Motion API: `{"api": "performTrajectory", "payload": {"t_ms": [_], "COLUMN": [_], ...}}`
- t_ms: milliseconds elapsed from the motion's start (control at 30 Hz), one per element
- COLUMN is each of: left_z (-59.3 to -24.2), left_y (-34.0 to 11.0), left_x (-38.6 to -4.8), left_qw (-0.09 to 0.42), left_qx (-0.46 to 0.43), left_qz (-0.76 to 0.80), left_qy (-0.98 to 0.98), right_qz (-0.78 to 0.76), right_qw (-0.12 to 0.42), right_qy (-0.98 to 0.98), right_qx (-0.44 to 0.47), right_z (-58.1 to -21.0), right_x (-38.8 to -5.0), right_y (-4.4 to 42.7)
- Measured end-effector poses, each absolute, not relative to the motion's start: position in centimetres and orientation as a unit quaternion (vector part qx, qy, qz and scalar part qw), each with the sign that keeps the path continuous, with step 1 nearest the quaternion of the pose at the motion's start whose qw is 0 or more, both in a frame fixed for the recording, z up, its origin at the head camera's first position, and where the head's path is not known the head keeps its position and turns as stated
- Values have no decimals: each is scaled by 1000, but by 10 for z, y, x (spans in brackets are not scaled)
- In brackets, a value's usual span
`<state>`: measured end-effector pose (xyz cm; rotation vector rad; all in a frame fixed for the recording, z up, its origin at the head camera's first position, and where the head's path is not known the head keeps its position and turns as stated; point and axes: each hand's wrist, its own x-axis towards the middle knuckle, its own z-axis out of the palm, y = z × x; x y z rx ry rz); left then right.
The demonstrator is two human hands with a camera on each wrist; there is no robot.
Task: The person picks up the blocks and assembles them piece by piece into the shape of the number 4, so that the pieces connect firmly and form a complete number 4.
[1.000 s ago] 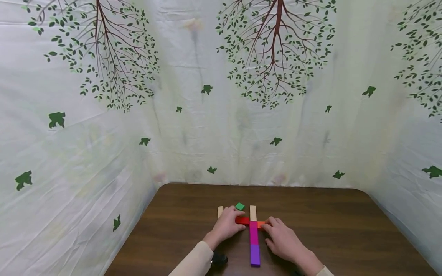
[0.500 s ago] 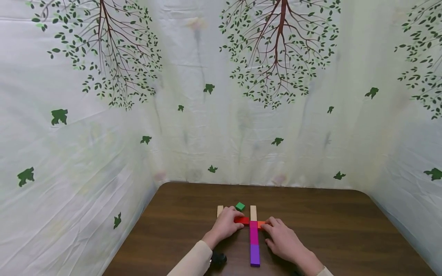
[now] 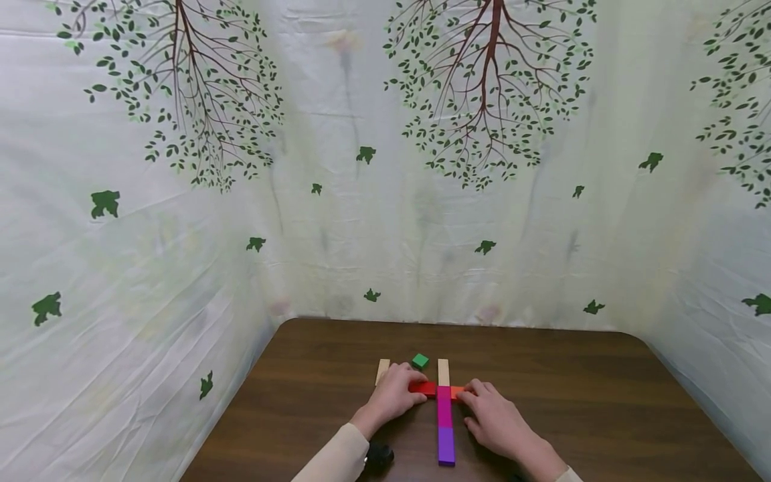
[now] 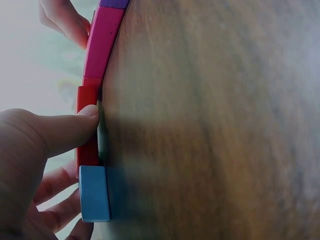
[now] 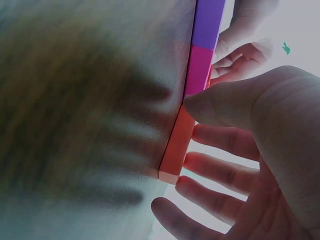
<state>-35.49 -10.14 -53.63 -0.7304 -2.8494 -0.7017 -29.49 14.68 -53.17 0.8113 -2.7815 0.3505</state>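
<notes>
My left hand pinches a red block between thumb and fingers. A blue block adjoins the red one's outer end, concealed by the hand in the head view. On the other side, my right hand pinches an orange block, its thumb near the joint with a magenta block. Red and orange lie crosswise to either side of the magenta block. A purple block continues the magenta one towards me, and a pale wooden block extends it away.
A green block lies turned at an angle beyond the left hand. Another pale wooden block is partly covered by that hand. Brown table surrounds the blocks; a white cloth wall with printed leaves stands behind.
The left pale wooden block has turned to a slight slant. My left hand has shifted a little left, still gripping the red block. The right hand stays put on the orange block.
</notes>
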Motion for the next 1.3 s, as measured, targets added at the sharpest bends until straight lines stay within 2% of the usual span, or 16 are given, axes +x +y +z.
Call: {"api": "performTrajectory", "payload": {"t_ms": [433, 1300], "left_z": [-534, -535], "left_y": [-97, -95], "left_x": [-354, -358], "left_qw": [37, 28], "left_qx": [-239, -240], "left_qz": [-233, -229], "left_qy": [-942, -943], "right_qz": [121, 124], "right_qw": [101, 91], "right_qy": [-949, -951], "right_qx": [274, 269], "right_z": [-531, -531], "right_x": [-294, -295], "right_y": [146, 145]}}
